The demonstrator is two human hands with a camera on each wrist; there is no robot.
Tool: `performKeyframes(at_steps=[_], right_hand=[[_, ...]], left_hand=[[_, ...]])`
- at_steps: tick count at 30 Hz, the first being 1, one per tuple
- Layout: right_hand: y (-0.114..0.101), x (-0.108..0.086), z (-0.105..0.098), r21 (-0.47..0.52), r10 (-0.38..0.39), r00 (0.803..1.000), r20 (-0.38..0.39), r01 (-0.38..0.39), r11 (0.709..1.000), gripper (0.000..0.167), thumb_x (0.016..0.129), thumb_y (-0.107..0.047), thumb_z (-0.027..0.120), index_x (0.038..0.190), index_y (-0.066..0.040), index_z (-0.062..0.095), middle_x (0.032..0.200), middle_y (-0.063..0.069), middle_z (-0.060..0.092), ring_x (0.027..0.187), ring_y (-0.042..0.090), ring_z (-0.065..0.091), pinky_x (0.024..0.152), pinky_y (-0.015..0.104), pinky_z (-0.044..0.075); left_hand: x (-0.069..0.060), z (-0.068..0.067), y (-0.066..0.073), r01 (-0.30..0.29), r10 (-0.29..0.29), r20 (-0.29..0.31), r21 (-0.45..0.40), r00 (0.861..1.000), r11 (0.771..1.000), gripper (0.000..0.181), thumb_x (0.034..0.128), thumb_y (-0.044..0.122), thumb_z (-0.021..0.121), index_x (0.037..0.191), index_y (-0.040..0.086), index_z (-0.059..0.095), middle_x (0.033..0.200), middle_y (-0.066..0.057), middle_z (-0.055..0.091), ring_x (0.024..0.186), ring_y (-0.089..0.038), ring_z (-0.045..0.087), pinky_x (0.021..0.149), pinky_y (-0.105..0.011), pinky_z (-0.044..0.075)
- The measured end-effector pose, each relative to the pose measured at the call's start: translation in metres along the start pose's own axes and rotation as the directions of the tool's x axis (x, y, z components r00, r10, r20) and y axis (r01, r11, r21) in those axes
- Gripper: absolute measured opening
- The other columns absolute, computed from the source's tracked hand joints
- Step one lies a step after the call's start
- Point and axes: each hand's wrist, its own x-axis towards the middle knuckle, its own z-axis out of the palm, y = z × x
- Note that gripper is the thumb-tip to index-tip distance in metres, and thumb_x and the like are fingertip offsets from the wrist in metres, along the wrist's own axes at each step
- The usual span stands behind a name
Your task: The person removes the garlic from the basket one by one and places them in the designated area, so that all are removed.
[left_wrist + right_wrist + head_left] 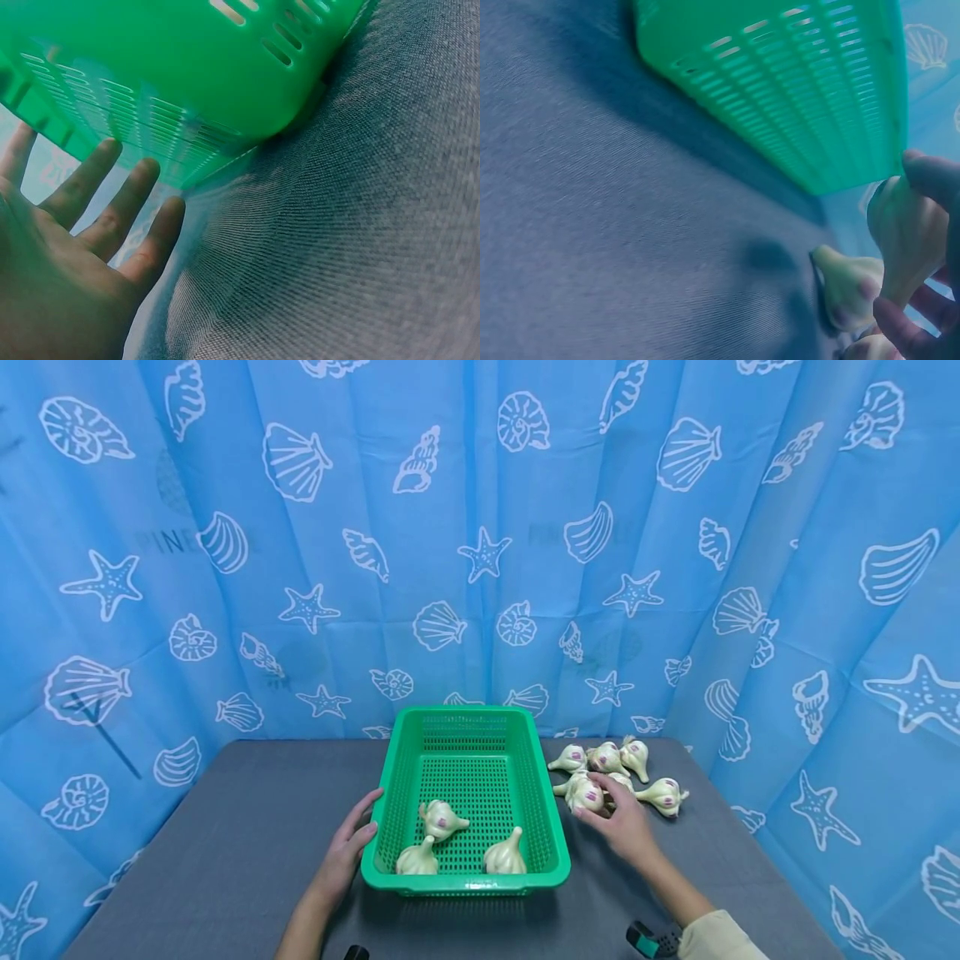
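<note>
A green slotted basket point(555, 827) stands on the grey table with three garlic bulbs inside, one of them a bulb point(441, 820) lying on its side. My left hand point(341, 858) rests against the basket's left rim, fingers extended; the left wrist view shows that hand point(90, 240) with its fingers spread by the basket wall point(180, 82). Right of the basket, my right hand point(626, 827) grips a garlic bulb point(584, 793) at the pile. In the right wrist view the thumb and fingers hold the bulb point(906, 232), above another bulb point(849, 289).
Several more garlic bulbs lie at the right, including one point(663, 796) at the pile's right edge. A black and green object point(643, 939) is near the right sleeve. A blue shell-patterned curtain point(480, 560) hangs behind the grey table point(247, 827).
</note>
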Motion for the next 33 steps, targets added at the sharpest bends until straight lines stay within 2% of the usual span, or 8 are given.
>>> performKeyframes(at_steps=[4, 11, 20, 23, 29, 33], right_hand=[[0.006, -0.003, 0.004, 0.002, 0.008, 1.000, 0.028, -0.008, 1.000, 0.060, 0.076, -0.011, 0.084, 0.128, 0.003, 0.058, 0.118, 0.020, 0.062, 0.103, 0.033, 0.059, 0.083, 0.049, 0.048], [0.012, -0.009, 0.007, 0.013, 0.123, 0.983, 0.134, -0.126, 0.992, 0.062, 0.077, -0.013, 0.082, 0.132, 0.001, 0.056, 0.118, 0.019, 0.061, 0.094, 0.029, 0.060, 0.076, 0.040, 0.047], [0.012, -0.011, 0.009, -0.019, 0.211, 0.959, 0.188, -0.211, 0.977, 0.062, 0.080, -0.019, 0.081, 0.134, -0.002, 0.055, 0.125, 0.019, 0.059, 0.104, 0.032, 0.059, 0.085, 0.047, 0.046], [0.011, -0.010, 0.010, -0.010, 0.218, 0.957, 0.193, -0.220, 0.975, 0.062, 0.081, -0.018, 0.080, 0.135, -0.002, 0.054, 0.127, 0.021, 0.058, 0.107, 0.035, 0.059, 0.087, 0.049, 0.046], [0.009, -0.009, 0.012, -0.019, 0.208, 0.960, 0.188, -0.208, 0.978, 0.060, 0.081, -0.016, 0.080, 0.133, -0.001, 0.055, 0.128, 0.022, 0.057, 0.106, 0.036, 0.059, 0.087, 0.050, 0.046], [0.009, -0.010, 0.013, -0.031, 0.206, 0.962, 0.181, -0.204, 0.979, 0.059, 0.081, -0.017, 0.080, 0.132, 0.000, 0.056, 0.126, 0.022, 0.058, 0.106, 0.038, 0.059, 0.087, 0.051, 0.046]], left_hand=[[0.000, 0.000, 0.000, -0.002, 0.002, -0.003, 0.002, 1.000, 1.000, 0.049, 0.1048, 0.021, 0.041, 0.152, 0.016, 0.031, 0.146, -0.022, 0.036, 0.126, -0.040, 0.041, 0.090, -0.039, 0.045], [0.000, 0.000, 0.000, 0.004, -0.004, -0.001, 0.003, 1.000, 1.000, 0.049, 0.1049, 0.023, 0.041, 0.152, 0.017, 0.031, 0.146, -0.022, 0.035, 0.128, -0.041, 0.041, 0.092, -0.041, 0.043], [0.000, 0.000, 0.000, -0.002, 0.002, 0.005, 0.001, 1.000, 1.000, 0.049, 0.1051, 0.022, 0.041, 0.153, 0.016, 0.030, 0.148, -0.021, 0.034, 0.128, -0.038, 0.040, 0.092, -0.037, 0.044], [0.000, 0.000, 0.000, -0.001, 0.001, 0.003, 0.002, 1.000, 1.000, 0.049, 0.1051, 0.022, 0.041, 0.153, 0.017, 0.031, 0.148, -0.021, 0.034, 0.128, -0.038, 0.040, 0.092, -0.037, 0.044], [0.000, 0.001, 0.000, 0.012, -0.012, -0.011, 0.015, 1.000, 1.000, 0.050, 0.1047, 0.023, 0.042, 0.152, 0.017, 0.031, 0.149, -0.020, 0.033, 0.128, -0.040, 0.040, 0.093, -0.044, 0.042], [-0.001, 0.001, 0.000, 0.010, -0.010, -0.008, 0.008, 1.000, 1.000, 0.050, 0.1048, 0.022, 0.042, 0.153, 0.017, 0.030, 0.149, -0.020, 0.033, 0.127, -0.039, 0.042, 0.091, -0.040, 0.044]])
